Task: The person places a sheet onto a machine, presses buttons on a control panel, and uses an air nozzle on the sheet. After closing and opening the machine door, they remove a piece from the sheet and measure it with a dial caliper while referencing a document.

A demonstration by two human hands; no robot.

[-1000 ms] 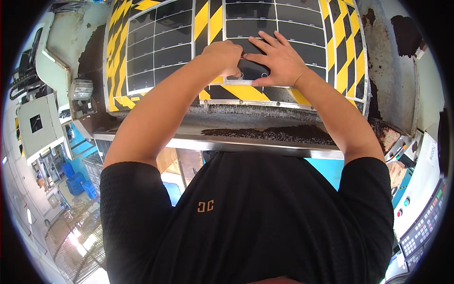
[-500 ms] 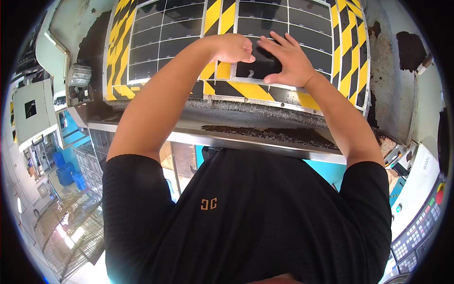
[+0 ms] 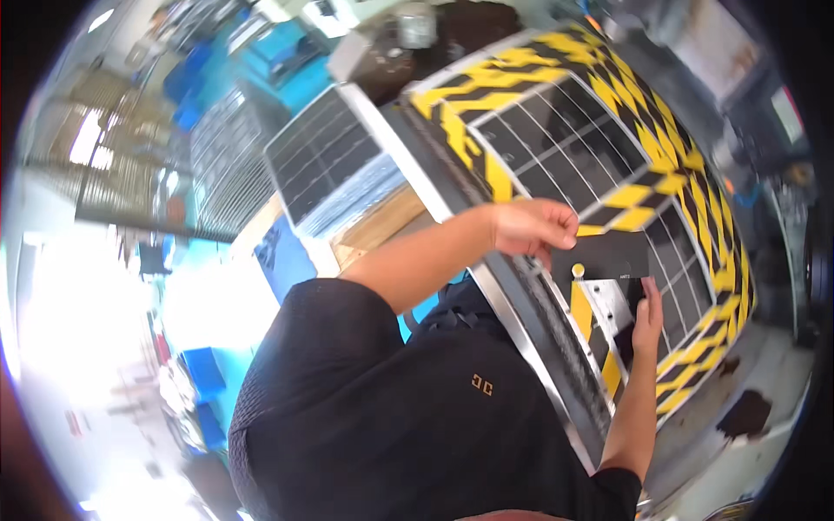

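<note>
My left hand (image 3: 534, 227) is closed, its thumb and fingers pinching the near left edge of a thin black panel (image 3: 612, 253). This panel is raised and tilted off the grid of black panels (image 3: 565, 139) around it. My right hand (image 3: 647, 317) is seen edge-on with its fingers stretched out, by the black panel's right end; the contact is blurred. Beneath the raised panel a silver metal surface (image 3: 608, 300) with small holes shows, and a round yellow spot (image 3: 578, 271) lies beside it.
Black-and-yellow striped tape (image 3: 673, 187) borders the grid. A metal rail (image 3: 512, 321) runs along the machine's front, against my body. To the left, a dark gridded panel (image 3: 321, 152) lies above a wrapped stack and a wooden block (image 3: 382, 221). Blue bins (image 3: 204, 373) stand farther left.
The view has turned to the left, so the machine now slants to the right. The black panel, flat under my right hand before, is now lifted at its edge by my left hand.
</note>
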